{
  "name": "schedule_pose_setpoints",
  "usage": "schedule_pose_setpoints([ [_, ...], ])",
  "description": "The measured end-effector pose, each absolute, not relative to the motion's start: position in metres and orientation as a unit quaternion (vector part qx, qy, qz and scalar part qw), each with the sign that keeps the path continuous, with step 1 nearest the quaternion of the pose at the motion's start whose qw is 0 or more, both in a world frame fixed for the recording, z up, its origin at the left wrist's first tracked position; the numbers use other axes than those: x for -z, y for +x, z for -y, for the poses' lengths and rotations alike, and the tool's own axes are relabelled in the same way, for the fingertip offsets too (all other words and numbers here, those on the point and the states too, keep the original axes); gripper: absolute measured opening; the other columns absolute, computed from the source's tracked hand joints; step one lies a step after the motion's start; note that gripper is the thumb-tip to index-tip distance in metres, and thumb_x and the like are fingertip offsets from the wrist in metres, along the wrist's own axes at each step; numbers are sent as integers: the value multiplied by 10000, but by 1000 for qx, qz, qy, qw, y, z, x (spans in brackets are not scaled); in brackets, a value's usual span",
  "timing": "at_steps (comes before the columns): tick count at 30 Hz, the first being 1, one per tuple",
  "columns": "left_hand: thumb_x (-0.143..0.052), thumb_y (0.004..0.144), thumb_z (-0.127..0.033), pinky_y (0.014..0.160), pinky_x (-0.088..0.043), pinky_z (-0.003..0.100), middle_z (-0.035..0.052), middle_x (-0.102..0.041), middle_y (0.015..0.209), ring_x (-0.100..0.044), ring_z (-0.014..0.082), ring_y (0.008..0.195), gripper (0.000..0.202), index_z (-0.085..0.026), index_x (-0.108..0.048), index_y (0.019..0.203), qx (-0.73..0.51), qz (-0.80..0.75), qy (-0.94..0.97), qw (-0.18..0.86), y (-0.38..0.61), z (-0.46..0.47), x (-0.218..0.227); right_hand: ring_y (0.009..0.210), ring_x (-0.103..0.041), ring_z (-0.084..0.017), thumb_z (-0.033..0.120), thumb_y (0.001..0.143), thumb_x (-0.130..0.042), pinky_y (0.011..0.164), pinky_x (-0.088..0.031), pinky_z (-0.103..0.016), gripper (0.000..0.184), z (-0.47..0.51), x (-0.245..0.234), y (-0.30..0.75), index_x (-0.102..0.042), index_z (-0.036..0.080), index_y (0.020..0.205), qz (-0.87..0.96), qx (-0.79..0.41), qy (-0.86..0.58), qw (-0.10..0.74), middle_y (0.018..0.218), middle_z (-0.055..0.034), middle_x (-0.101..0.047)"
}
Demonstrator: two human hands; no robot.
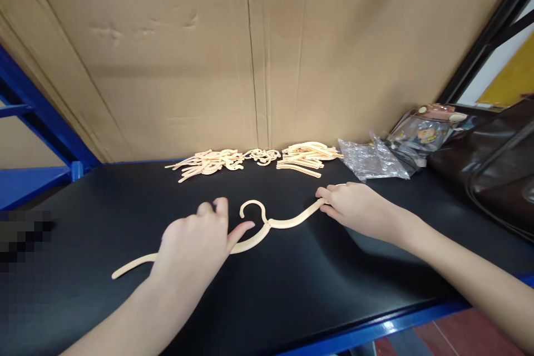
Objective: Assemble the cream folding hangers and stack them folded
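Cream plastic clothes hanger [287,222]: it lies flat on the matte black tabletop [104,206], near the front edge, hook pointing away from you. It is thin and smooth, with two gently curved arms meeting at a small joint under the round hook.

Your left hand [194,245] rests palm down over the left arm, fingers loose and slightly spread, thumb tip touching the hanger just below the hook. Your right hand [354,206] is closed in a pinch on the tip of the right arm.

Judgement: the arms look slim and springy, so keep the left palm pressing straight down to pin the piece, and steer the right tip level with the surface rather than lifting it. Twisting would likely strain the joint.

At the back, against the creased brown cardboard wall [167,67], are loose heaps of matching cream hanger arms [208,162] and small hooks [262,156]. A crinkled clear plastic bag [373,160] lies to their right, and a glossy dark brown bag [488,161] beyond it.
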State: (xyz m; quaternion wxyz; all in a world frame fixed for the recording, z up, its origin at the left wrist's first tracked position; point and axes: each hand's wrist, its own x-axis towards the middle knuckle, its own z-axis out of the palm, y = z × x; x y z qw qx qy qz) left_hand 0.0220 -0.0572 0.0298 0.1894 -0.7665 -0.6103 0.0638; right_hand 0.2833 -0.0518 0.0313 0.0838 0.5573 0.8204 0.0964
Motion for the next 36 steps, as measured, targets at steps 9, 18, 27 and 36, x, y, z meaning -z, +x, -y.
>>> schedule_pose_setpoints([
  [9, -277, 929, -601, 434, -263, 285, 130, -571, 507, -630, 332, 533, 623, -98, -619, 794, -95, 617, -760, 180, 3, 54, -21, 818, -643, -250, 328, 975, -442, 588, -390, -299, 231, 61, -23, 273, -584, 147, 948, -810, -133, 566, 73, 891, -96, -637],
  [18, -279, 962, -502, 437, -262, 267, 137, -625, 628, -652, 316, 591, 508, -108, -599, 991, -73, 589, -784, 180, 21, 55, -27, 772, -650, -255, 381, 973, -448, 579, -374, -303, 283, 62, -22, 274, -573, 141, 891, -813, -154, 557, 76, 817, -87, -651],
  [27, -416, 912, -569, 670, -502, 364, 201, -628, 1161, -616, 363, 1023, 612, -72, -565, 1238, -28, 563, -811, 156, 9, 37, -26, 686, -685, -287, 371, 1001, -379, 486, -270, -299, 338, 66, -30, 271, -576, 127, 875, -793, -141, 581, 116, 754, -100, -682],
  [36, -491, 861, -598, 984, -421, 471, 188, -456, 1427, -514, 367, 1226, 699, -119, -485, 1370, -23, 497, -865, 61, 8, 31, -16, 630, -681, -253, 381, 978, -444, 469, -225, -295, 272, 67, -30, 275, -536, 145, 881, -815, -115, 560, 93, 697, -63, -668],
])
